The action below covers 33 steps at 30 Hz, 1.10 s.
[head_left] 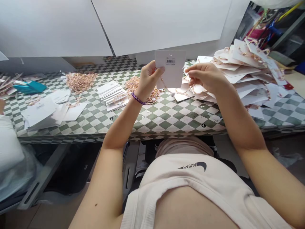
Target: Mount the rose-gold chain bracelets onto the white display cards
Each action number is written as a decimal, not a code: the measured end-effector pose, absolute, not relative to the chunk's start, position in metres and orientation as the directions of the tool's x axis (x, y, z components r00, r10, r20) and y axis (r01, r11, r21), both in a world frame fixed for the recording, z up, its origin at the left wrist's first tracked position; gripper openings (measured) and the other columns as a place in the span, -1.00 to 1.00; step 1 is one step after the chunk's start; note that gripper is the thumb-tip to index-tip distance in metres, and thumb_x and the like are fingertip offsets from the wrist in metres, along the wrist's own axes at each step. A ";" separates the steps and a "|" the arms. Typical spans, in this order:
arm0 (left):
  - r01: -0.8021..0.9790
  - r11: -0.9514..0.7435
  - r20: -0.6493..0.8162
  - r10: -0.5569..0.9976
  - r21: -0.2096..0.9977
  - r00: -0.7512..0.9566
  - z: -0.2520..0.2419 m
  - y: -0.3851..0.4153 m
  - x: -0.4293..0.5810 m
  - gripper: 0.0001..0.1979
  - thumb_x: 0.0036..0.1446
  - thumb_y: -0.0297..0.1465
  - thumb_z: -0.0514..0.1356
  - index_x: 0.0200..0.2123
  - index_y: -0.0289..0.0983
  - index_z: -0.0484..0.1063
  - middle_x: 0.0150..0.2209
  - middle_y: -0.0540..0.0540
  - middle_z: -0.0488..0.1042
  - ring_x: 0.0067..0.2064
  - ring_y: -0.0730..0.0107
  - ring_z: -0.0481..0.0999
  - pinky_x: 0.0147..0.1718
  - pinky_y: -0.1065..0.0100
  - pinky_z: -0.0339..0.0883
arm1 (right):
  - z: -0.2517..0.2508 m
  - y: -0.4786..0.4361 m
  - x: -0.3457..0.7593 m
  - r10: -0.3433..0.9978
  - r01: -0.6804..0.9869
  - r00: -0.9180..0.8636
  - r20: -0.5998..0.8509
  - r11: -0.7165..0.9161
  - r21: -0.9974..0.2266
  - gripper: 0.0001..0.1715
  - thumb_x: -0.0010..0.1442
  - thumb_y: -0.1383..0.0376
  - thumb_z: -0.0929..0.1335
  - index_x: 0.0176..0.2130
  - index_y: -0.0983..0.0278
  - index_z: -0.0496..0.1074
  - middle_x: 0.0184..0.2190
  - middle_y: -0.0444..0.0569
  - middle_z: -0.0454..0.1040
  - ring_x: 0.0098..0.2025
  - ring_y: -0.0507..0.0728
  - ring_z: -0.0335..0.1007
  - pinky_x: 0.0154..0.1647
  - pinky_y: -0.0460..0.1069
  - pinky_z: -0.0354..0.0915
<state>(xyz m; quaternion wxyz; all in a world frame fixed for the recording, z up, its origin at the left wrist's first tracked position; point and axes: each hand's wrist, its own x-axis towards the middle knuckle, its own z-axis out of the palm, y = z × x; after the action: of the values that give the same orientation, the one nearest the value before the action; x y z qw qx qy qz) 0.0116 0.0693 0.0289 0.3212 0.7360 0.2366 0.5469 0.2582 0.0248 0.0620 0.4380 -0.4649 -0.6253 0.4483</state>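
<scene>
My left hand (148, 79) is closed on the left edge of a white card (172, 68) with a barcode near its top, held upright above the checkered table (166, 117). A purple bead bracelet (138, 99) circles that wrist. My right hand (206, 76) is pinched just right of the card, fingers closed on a thin rose-gold chain (190, 87) that hangs by the card's lower edge. A heap of the same chains (135, 85) lies on the table behind my left wrist.
A big pile of white cards with chains (247, 73) fills the right side. A row of small cards (113, 93) and another chain heap (81, 81) lie at centre-left, loose cards (45, 111) and a teal object (30, 87) at far left. White boards (162, 22) stand behind.
</scene>
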 end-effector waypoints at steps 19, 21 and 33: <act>-0.026 -0.687 0.670 0.698 0.726 0.252 0.028 0.069 0.014 -0.71 0.17 -0.08 0.36 -0.27 -0.20 0.59 -0.34 -0.04 0.55 -0.20 0.30 0.60 -0.22 0.30 0.47 | 0.052 0.027 0.255 0.917 0.301 -0.061 0.395 0.394 -0.868 -0.92 0.16 0.29 0.50 -0.37 0.23 0.56 -0.44 -0.10 0.53 -0.41 0.01 0.41 -0.30 -0.04 0.47; -0.025 -0.688 0.671 0.698 0.725 0.249 0.027 0.069 0.015 -0.72 0.17 -0.10 0.37 -0.28 -0.20 0.59 -0.33 -0.04 0.56 -0.21 0.31 0.60 -0.24 0.31 0.46 | 0.051 0.029 0.253 0.914 0.276 -0.067 0.400 0.402 -0.873 -0.85 0.12 0.20 0.54 -0.36 0.20 0.55 -0.39 -0.10 0.56 -0.39 0.01 0.42 -0.28 -0.05 0.47; -0.053 -0.682 0.671 0.700 0.730 0.245 0.025 0.069 0.014 -0.68 0.15 -0.06 0.37 -0.28 -0.21 0.60 -0.37 -0.03 0.53 -0.28 0.37 0.55 -0.30 0.35 0.42 | 0.047 0.033 0.252 0.905 0.188 -0.112 0.411 0.425 -0.885 -0.80 0.11 0.16 0.55 -0.31 0.15 0.52 -0.36 -0.16 0.58 -0.34 0.00 0.40 -0.23 -0.04 0.44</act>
<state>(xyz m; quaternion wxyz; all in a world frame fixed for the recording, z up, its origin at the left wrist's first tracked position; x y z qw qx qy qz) 0.0144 0.0692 0.0253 0.3293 0.7170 0.2253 0.5716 0.2521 0.0326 0.0473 0.5234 -0.4124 -0.6624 0.3424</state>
